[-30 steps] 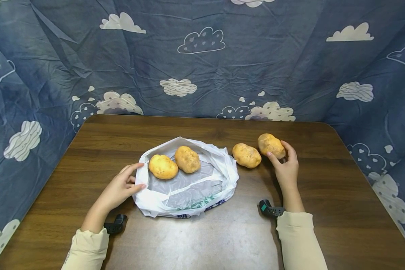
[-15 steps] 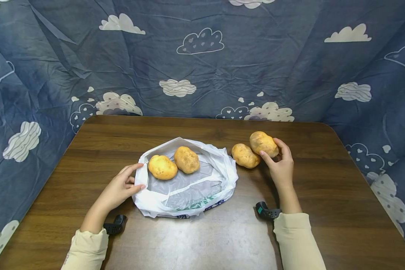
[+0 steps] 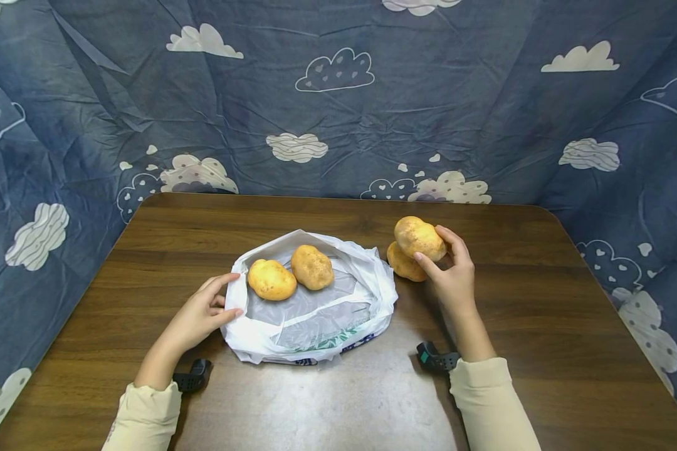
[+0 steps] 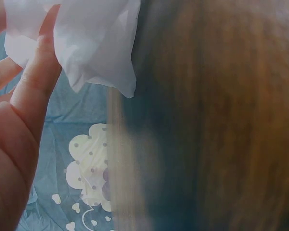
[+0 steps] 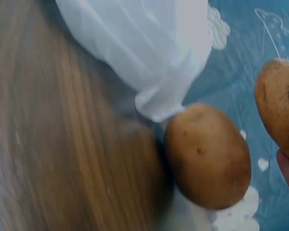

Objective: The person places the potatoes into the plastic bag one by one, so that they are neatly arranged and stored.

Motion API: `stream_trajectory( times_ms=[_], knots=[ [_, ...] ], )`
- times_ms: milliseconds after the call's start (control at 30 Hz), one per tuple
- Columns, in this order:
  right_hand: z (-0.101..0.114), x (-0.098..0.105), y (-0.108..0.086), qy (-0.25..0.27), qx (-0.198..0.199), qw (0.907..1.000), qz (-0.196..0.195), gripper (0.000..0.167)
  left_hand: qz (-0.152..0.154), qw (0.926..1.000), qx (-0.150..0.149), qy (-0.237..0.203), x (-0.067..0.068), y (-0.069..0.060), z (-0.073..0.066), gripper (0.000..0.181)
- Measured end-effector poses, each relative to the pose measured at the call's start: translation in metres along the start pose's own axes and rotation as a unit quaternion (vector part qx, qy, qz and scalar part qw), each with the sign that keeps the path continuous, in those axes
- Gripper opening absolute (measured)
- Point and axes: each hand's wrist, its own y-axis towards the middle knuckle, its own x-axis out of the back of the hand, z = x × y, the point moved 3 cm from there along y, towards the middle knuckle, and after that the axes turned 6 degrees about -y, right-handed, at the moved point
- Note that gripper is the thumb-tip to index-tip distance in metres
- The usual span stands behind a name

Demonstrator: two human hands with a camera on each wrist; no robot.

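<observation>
A white plastic bag [image 3: 380, 294] lies with its mouth spread wide on the wooden table, and two potatoes [image 3: 272, 280] are inside it. My left hand [image 3: 203, 311] holds the bag's left rim; in the left wrist view the thumb [image 4: 38, 82] reaches into the white plastic. My right hand [image 3: 454, 279] grips another potato [image 3: 419, 238] between thumb and fingers, raised above the table. Just right of the bag, a potato [image 3: 404, 266] rests on the table, partly hidden behind the held one. That resting potato [image 5: 207, 156] shows whole in the right wrist view, beside the bag.
The brown wooden table [image 3: 541, 313] has its far edge against a blue cloth [image 3: 338, 125] printed with clouds. Black wrist cameras [image 3: 437, 357] sit on both wrists. Green and dark blue print shows on the bag's near side.
My right hand has moved left with its potato, which now overlaps the potato on the table in the head view. The left hand and the bag have stayed in place.
</observation>
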Motion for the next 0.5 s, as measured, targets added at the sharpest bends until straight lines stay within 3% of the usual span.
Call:
stream_trajectory(
  times_ms=[233, 500],
  knots=[
    [0.016, -0.013, -0.003, 0.023, 0.026, 0.9990, 0.028, 0.055, 0.003, 1.0000, 0.008, 0.004, 0.001, 0.000, 0.000, 0.064],
    [0.035, -0.025, -0.009, 0.013, 0.047, 0.9971, 0.059, 0.055, 0.003, 1.0000, 0.008, 0.005, 0.000, 0.000, 0.000, 0.064]
  ],
)
